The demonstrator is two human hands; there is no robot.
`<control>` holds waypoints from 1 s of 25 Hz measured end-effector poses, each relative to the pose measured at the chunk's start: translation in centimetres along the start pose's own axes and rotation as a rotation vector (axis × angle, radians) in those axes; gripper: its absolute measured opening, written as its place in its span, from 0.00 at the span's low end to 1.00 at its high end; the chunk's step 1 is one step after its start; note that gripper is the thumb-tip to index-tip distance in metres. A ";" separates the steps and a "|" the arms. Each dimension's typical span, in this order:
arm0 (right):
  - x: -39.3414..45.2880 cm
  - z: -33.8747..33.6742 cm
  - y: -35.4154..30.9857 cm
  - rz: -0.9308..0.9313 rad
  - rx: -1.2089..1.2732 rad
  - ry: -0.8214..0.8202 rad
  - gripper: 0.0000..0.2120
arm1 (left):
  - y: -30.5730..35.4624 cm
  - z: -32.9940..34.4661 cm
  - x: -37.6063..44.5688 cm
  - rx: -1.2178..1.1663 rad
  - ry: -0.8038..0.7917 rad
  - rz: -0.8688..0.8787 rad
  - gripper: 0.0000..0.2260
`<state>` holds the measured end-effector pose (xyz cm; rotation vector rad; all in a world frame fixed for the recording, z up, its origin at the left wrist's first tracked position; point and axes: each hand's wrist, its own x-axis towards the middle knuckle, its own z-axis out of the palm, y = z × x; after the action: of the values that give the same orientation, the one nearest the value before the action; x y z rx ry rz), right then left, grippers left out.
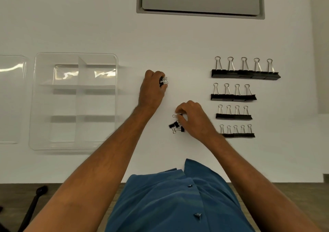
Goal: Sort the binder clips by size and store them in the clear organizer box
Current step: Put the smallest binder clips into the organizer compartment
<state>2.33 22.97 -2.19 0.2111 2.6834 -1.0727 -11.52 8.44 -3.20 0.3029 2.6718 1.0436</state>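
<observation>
**Two hands full of the smallest clips, and an organizer waiting untouched**

Two or three tiny binder clips sit bunched in the left hand (153, 87), whose fingers curl round them so that only the wire loops (165, 81) poke out past the fingertips. That hand lies between the clear organizer box (75, 100) and the sorted rows, nearer the box. A bunch held this loosely can shed one; a clip that slips out on the way would skid on the smooth white table (160, 35) or drop into the wrong compartment.

The right hand (193, 118) is farther from the box, nearer the person, with its thumb and forefinger pinching one small clip (178, 115) at the top of a loose pile (176, 126). The pile's wire handles overlap, so I judge that lifting one may snag and drag a neighbour, scattering the heap.

Farthest from the box stand four tidy rows: the largest clips (245, 71) at the back, then two middling rows (233, 93) and (234, 113), and the small row (237, 132) nearest the person. The right wrist lies just beside this last row, covering its near end, and a careless pull back could knock it out of line.

The box itself holds nothing I can see; its dividers make compartments of differing size, and its walls are hard to read against the table. What looks like its lid (10, 98) lies beyond it. Sizes mixed at the drop would undo the sorting.
</observation>
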 end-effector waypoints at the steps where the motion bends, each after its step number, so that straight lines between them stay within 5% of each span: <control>1: 0.6 -0.3 -0.2 0.005 0.014 0.023 0.06 | -0.1 -0.1 0.0 -0.003 -0.007 0.001 0.14; 6: 5.3 -2.1 -1.9 0.052 0.130 0.192 0.15 | -0.7 -0.7 -0.4 -0.059 -0.075 0.017 0.23; 11: 10.2 -1.2 -1.6 -0.066 0.030 0.041 0.31 | -0.9 -0.6 -0.6 -0.042 -0.036 0.011 0.19; 25: 11.4 -1.5 -2.7 -0.042 -0.065 -0.048 0.12 | -0.2 -0.6 0.1 0.072 -0.046 -0.006 0.06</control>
<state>-9.43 22.51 -2.53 0.1161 2.6861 -0.9878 -11.86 7.93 -2.91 0.3289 2.6717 0.9294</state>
